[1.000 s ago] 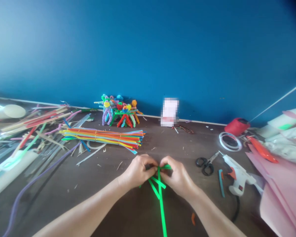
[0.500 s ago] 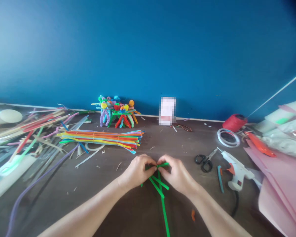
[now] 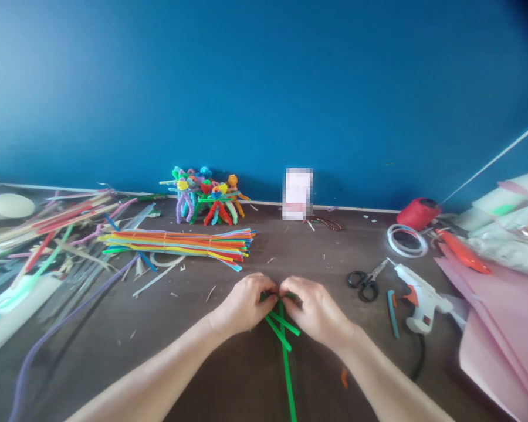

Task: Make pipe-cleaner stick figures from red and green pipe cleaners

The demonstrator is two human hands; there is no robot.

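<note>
Green pipe cleaners (image 3: 286, 357) are pinched between my two hands at the middle of the table. My left hand (image 3: 249, 302) is closed on them, thumb and fingertips pressed together. Just beside it, my right hand (image 3: 312, 305) is closed on the same green pieces, its fingertips almost touching the left ones. Two short ends slant down to the right below the fingers, and one long strand hangs toward me. The joint between the fingers is mostly hidden. Beyond my hands lies a banded bundle of coloured pipe cleaners (image 3: 185, 243).
Several pipe-cleaner figures (image 3: 209, 196) stand by the blue wall. To the right lie scissors (image 3: 365, 282), a small cutter (image 3: 393, 313), a hot glue gun (image 3: 422, 302), a tape roll (image 3: 407, 241), red thread (image 3: 418, 214) and pink sheets (image 3: 501, 334). Mixed sticks and strips (image 3: 61, 234) are heaped left.
The fingers of my right hand have curled in, covering the green end that stuck out above them. Both hands stay almost in place; the view has shifted slightly.
</note>
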